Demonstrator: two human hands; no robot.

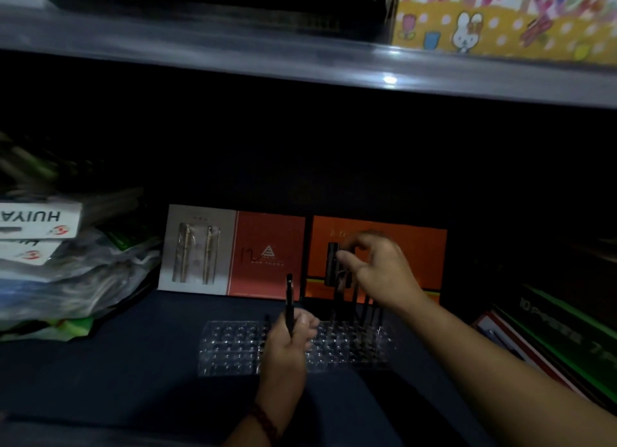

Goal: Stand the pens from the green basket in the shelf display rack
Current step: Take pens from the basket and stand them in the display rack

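Missing a hole is my likeliest slip: the shelf is dim and the display rack (pixel 233 343) is clear plastic, so its rows of small round sockets show only as faint glints against the dark blue shelf floor (pixel 133 363). A tip set between two sockets would skid on that glossy top.

My left hand (pixel 292 338) hovers over the middle of the rack, fingers curled round the lower barrel of a black pen (pixel 289 293) held upright, tip hidden in my fist. My right hand (pixel 380 273) is raised over the rack's right end, thumb and forefinger pinching what looks like the top of a second pen (pixel 340 279); blur keeps me from being sure how firmly.

Just below it a cluster of standing pens (pixel 370 308) leans slightly in their sockets. They are slim, smooth and dark, hard to tell apart, and my right wrist is close enough to knock them over. The rack looks light, so a sideways push could slide it.

Behind the rack, an orange box (pixel 417 246) and a red card (pixel 267 239) stand flat and stiff; a crinkled plastic bag (pixel 100 273) slumps at the left. The green basket is out of view.
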